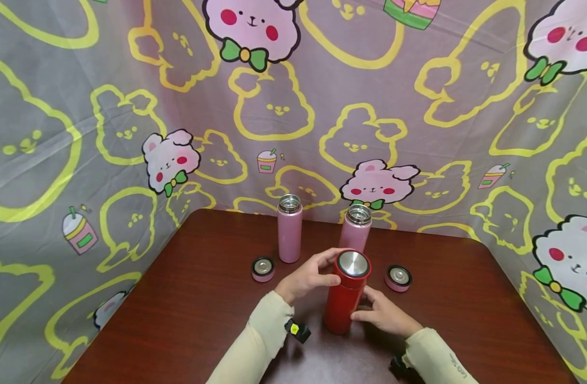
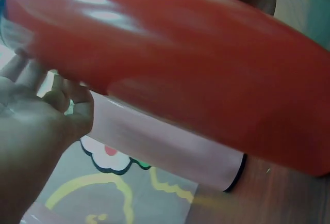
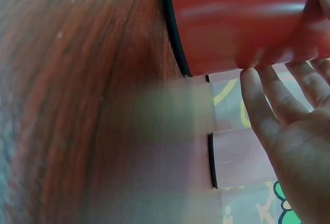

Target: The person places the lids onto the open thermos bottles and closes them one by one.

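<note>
A red thermos bottle (image 1: 340,309) with a silver-topped lid (image 1: 353,263) stands upright before me, its black-edged base at the tabletop. Around its lid end my left hand (image 1: 306,277) curls, thumb on the near side. My right hand (image 1: 386,314) holds the body lower down from the right, with thumb and fingers on opposite sides. Fingertips (image 3: 250,79) of that hand touch the red wall in the right wrist view. Close up, the thermos (image 2: 196,64) fills much of the left wrist view and partly covers a pink bottle (image 2: 165,136).
Two lidless pink thermos bottles, one on the left (image 1: 290,232) and one on the right (image 1: 355,232), stand toward the back. Their lids lie on the brown table (image 1: 178,320), the left lid (image 1: 263,269) and the right lid (image 1: 398,278). Patterned cloth (image 1: 274,133) surrounds the table.
</note>
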Available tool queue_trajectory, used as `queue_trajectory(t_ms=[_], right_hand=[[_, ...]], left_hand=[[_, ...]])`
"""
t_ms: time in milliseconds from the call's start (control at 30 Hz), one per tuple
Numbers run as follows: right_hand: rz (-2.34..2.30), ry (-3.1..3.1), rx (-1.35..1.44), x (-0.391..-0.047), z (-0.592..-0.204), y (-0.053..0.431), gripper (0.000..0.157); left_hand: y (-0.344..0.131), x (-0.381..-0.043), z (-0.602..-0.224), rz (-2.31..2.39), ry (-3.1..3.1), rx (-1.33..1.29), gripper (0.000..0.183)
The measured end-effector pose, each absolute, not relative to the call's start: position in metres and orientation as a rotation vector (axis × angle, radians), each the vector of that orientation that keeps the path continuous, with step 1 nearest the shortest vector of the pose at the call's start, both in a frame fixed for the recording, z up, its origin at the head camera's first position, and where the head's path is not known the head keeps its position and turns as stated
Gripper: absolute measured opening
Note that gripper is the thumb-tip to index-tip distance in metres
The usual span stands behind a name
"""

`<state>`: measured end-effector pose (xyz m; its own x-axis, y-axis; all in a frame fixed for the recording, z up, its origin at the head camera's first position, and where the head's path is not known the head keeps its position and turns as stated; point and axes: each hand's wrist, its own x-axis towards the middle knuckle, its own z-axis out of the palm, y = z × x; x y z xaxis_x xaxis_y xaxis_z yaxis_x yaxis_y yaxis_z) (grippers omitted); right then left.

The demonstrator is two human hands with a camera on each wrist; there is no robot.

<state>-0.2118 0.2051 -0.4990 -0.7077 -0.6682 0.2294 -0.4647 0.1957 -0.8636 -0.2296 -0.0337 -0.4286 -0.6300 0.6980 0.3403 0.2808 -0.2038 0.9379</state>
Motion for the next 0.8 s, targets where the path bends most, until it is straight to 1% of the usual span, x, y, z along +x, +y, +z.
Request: queue_trajectory(t_ms=[233, 500, 800], right_hand=[[-1.509, 2.300, -1.168, -0.211, -0.498, 0.205, 0.047], [-1.515, 2.290, -1.120, -0.211, -0.498, 0.205, 0.051], [-1.504, 2.305, -1.115, -0.211, -0.500, 0.205, 0.050]], left_hand=[[-0.037, -0.211, -0.415, 1.883, 1.972, 1.073, 0.071], [-0.029, -0.195, -0.413, 1.957, 2.184, 0.971, 0.072], [-0.023, -0.194, -0.423, 2.101, 2.157, 0.950, 0.069]])
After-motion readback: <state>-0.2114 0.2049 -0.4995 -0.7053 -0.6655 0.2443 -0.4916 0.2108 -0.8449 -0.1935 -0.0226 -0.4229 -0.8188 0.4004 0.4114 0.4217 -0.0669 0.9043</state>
